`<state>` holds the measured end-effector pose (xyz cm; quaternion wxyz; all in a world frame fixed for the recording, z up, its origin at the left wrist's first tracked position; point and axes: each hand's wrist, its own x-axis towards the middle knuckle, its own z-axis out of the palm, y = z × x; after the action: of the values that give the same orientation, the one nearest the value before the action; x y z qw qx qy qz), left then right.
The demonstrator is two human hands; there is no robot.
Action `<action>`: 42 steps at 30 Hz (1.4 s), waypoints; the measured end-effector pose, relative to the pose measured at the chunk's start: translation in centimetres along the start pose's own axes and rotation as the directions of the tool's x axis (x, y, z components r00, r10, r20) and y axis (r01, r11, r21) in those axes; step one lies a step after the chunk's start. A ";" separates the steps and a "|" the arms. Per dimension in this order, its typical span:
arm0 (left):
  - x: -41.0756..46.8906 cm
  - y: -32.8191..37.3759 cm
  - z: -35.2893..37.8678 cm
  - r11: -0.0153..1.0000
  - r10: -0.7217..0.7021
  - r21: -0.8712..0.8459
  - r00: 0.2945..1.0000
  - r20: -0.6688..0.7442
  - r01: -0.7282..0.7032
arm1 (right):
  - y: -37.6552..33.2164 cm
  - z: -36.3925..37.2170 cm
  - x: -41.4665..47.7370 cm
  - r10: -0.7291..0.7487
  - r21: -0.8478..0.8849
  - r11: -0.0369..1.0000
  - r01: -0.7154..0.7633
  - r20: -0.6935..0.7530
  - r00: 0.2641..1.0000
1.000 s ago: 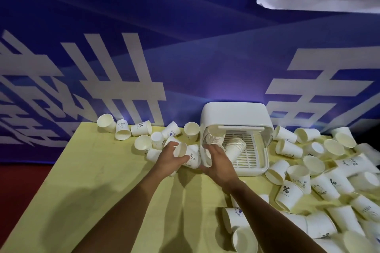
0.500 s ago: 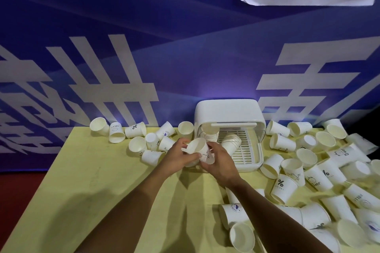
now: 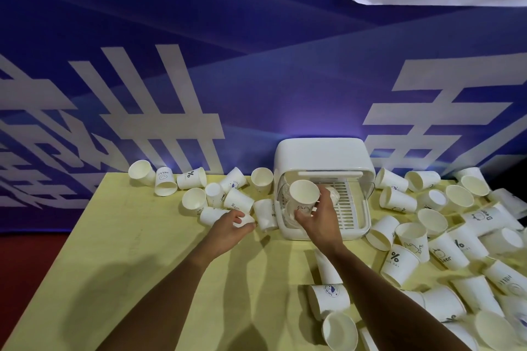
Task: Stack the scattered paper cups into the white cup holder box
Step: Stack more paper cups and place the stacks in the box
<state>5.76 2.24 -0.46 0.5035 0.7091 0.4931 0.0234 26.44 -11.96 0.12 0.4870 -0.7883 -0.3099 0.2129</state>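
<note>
The white cup holder box (image 3: 322,155) stands at the table's far edge with its front open and a slotted tray inside. My right hand (image 3: 316,218) holds a paper cup (image 3: 303,194), mouth toward me, in the box's left opening; cups behind it are partly hidden. My left hand (image 3: 228,226) lies on the table left of the box, its fingers closing around a small lying cup (image 3: 245,219). Several loose cups (image 3: 194,198) lie beyond it.
A large heap of paper cups (image 3: 456,251) covers the right side of the yellow table (image 3: 99,265). More cups (image 3: 330,299) lie beside my right forearm. A blue banner wall (image 3: 199,65) rises right behind the table.
The cup held between both hands is now in my right hand alone, lifted into the box's opening. My left hand has dropped left to the table onto another cup.
</note>
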 end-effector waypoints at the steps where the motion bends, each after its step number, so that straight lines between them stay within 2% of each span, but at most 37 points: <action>1: 0.1 -0.3 -0.1 0.999 0.004 0.032 1.000 0.008 -0.004 | 0.2 0.3 0.0 -0.008 -0.021 1.000 0.008 -0.007 1.000; 9: -0.2 -2.2 -0.9 0.995 -0.012 0.098 1.000 0.000 0.012 | 0.7 1.8 -0.3 0.010 -0.229 0.973 -0.016 -0.029 1.000; 14: -0.6 -2.4 -1.3 0.994 -0.003 0.106 1.000 -0.026 0.005 | -0.4 2.2 -0.6 -0.167 -0.368 0.918 0.145 -0.026 0.986; 19: -1.0 -2.5 -1.7 0.995 0.007 0.103 0.999 -0.046 -0.002 | -2.0 4.2 -0.6 -0.238 -0.370 0.895 0.248 0.073 0.969; 30: -1.2 -5.2 -4.9 0.995 -0.027 0.090 0.991 -0.133 0.039 | -2.8 11.1 -1.7 -0.209 -0.399 0.861 0.316 0.289 0.934; 37: 0.1 -8.0 -7.4 0.990 -0.124 0.040 0.974 -0.187 0.134 | -3.9 15.5 -1.5 -0.158 -0.398 0.863 0.311 0.372 0.915; 42: 2.0 -9.6 -8.6 0.978 -0.202 -0.003 0.948 -0.245 0.208 | -3.5 18.7 -0.7 -0.159 -0.465 0.800 0.379 0.446 0.881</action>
<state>-4.21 9.67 -4.21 0.4305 0.6514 0.6225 0.0522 13.06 0.60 -4.85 0.2005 -0.7818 -0.5573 0.1948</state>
